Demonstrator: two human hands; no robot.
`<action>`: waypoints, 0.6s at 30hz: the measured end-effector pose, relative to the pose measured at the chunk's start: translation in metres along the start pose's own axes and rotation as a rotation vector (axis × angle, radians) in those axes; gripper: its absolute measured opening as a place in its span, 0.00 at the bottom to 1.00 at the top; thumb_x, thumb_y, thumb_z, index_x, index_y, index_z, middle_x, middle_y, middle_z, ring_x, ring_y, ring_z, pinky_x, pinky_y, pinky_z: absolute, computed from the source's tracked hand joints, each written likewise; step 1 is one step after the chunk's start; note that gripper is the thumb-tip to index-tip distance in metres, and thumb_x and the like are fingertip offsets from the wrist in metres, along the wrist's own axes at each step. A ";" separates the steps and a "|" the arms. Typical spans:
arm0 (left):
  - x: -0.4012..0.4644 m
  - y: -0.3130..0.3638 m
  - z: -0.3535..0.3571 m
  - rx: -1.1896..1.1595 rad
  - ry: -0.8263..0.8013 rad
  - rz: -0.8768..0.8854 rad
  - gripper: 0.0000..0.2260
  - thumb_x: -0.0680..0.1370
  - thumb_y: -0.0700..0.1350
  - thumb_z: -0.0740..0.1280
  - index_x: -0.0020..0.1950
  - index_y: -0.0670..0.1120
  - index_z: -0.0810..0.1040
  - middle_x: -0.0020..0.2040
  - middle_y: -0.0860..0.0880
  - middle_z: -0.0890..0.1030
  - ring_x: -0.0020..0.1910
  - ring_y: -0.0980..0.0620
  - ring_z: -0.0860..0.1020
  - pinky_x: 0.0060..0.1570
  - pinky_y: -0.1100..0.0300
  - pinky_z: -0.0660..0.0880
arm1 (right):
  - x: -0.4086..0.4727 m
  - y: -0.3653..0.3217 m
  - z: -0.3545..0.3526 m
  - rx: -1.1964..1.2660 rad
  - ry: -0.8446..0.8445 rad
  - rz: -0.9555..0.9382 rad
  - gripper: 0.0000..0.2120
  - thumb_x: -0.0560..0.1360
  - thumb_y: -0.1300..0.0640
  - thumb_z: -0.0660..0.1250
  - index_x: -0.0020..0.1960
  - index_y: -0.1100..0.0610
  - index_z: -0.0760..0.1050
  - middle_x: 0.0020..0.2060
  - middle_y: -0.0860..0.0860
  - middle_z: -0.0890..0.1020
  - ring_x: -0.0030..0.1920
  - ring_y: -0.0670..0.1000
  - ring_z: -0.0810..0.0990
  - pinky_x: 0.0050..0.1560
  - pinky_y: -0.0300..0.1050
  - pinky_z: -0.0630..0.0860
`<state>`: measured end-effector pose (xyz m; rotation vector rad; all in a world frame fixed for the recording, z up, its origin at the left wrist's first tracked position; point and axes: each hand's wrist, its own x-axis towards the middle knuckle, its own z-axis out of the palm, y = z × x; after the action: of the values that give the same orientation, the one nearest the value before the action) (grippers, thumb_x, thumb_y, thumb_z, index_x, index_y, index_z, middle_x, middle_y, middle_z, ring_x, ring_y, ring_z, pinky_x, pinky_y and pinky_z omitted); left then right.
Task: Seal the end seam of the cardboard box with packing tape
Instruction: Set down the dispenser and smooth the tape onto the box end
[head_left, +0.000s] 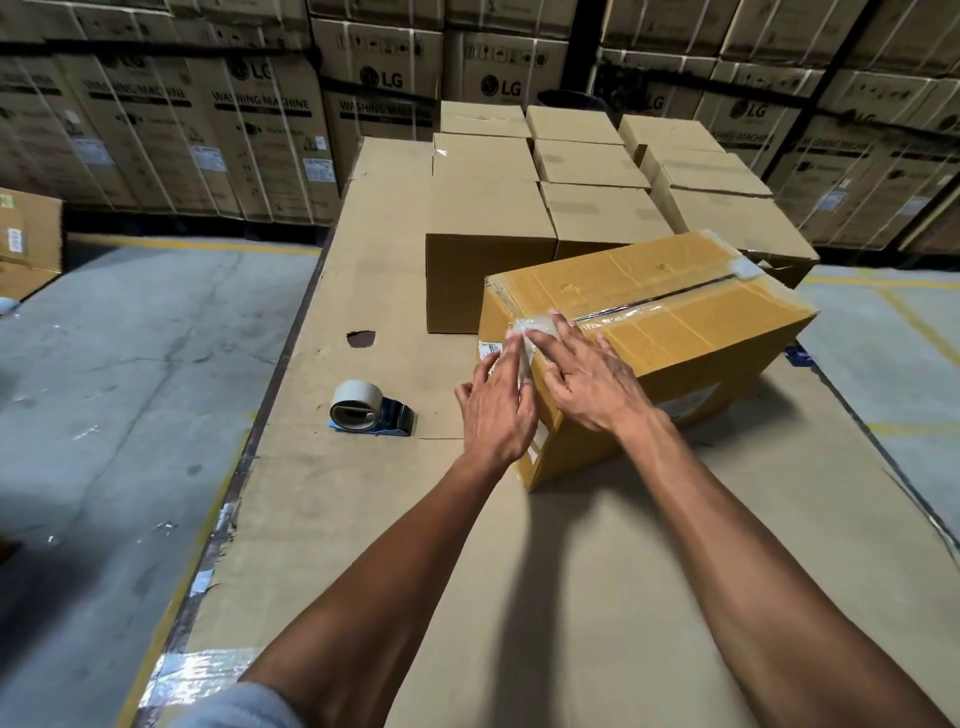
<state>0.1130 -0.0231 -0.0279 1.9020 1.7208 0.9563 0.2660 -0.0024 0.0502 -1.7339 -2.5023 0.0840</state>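
A yellow-brown cardboard box (691, 322) lies at an angle on the cardboard-covered table (363, 519). Clear tape runs along its top seam, and a shiny strip of tape (535, 328) folds over the near end. My left hand (496, 410) lies flat against the box's near end face, fingers spread on the tape. My right hand (587, 379) presses flat on the near top corner, fingertips on the tape. Neither hand grips anything. A tape dispenser (371, 408) with a beige roll lies on the table, left of the box.
Several closed plain cartons (587, 166) stand in rows behind the box. Tall stacked appliance cartons (260, 130) line the back wall. The table's left edge (249, 457) drops to a grey concrete floor. A small hole (361, 338) shows in the table cover.
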 end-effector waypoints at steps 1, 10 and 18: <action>0.003 0.004 0.000 -0.021 0.002 -0.001 0.30 0.86 0.53 0.53 0.89 0.56 0.53 0.87 0.53 0.61 0.83 0.49 0.61 0.71 0.41 0.62 | 0.000 0.000 -0.001 0.009 -0.004 -0.001 0.29 0.85 0.47 0.51 0.85 0.40 0.49 0.87 0.52 0.47 0.86 0.54 0.52 0.84 0.64 0.49; -0.017 -0.020 0.017 -0.001 -0.049 -0.052 0.30 0.84 0.54 0.50 0.87 0.54 0.60 0.84 0.49 0.68 0.84 0.47 0.62 0.70 0.41 0.63 | 0.002 -0.007 0.002 0.045 0.030 0.075 0.29 0.84 0.46 0.54 0.83 0.52 0.59 0.86 0.54 0.55 0.85 0.55 0.53 0.85 0.61 0.51; 0.007 0.005 0.001 -0.063 -0.001 -0.006 0.31 0.86 0.54 0.53 0.90 0.53 0.50 0.89 0.54 0.55 0.85 0.47 0.58 0.72 0.40 0.62 | 0.016 -0.008 -0.006 0.024 -0.096 0.036 0.34 0.83 0.45 0.52 0.86 0.42 0.41 0.86 0.47 0.39 0.86 0.52 0.41 0.81 0.70 0.44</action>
<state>0.1167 -0.0165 -0.0235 1.8554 1.6754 0.9958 0.2539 0.0095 0.0574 -1.8068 -2.5251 0.2046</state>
